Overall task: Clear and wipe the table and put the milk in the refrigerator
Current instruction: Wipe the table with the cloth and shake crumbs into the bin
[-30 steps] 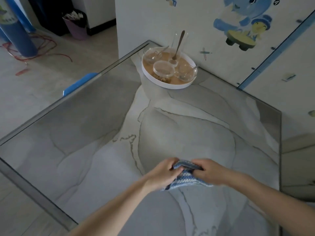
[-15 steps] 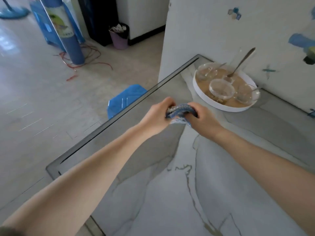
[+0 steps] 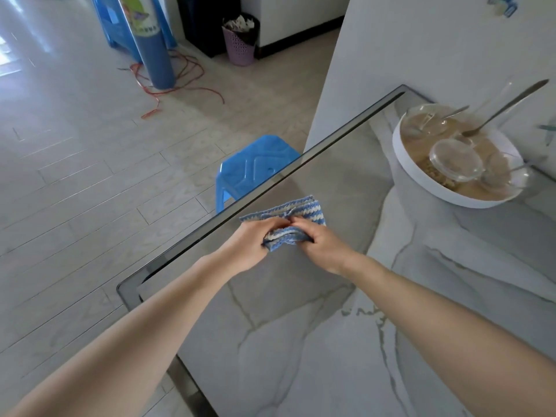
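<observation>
A blue and white striped cloth (image 3: pixel 298 209) lies partly spread on the grey marble table (image 3: pixel 316 341), close to its left edge. My left hand (image 3: pixel 251 243) grips the near left part of the cloth. My right hand (image 3: pixel 319 242) pinches its near right part, beside the left hand. Both hands bunch the near end, while the far end lies flatter on the table. A round white tray (image 3: pixel 421 183) at the far right corner holds glass bowls, a glass and spoons. No milk is in view.
A blue plastic stool (image 3: pixel 249 170) stands under the table's left edge. On the floor beyond are a blue cylinder (image 3: pixel 156 52), red cords (image 3: pixel 168 91) and a purple waste basket (image 3: pixel 239 43). A white wall (image 3: pixel 406 49) meets the table's far corner.
Both hands carried the cloth from the near middle of the table up to its left edge. The cloth is now more spread out ahead of my hands.
</observation>
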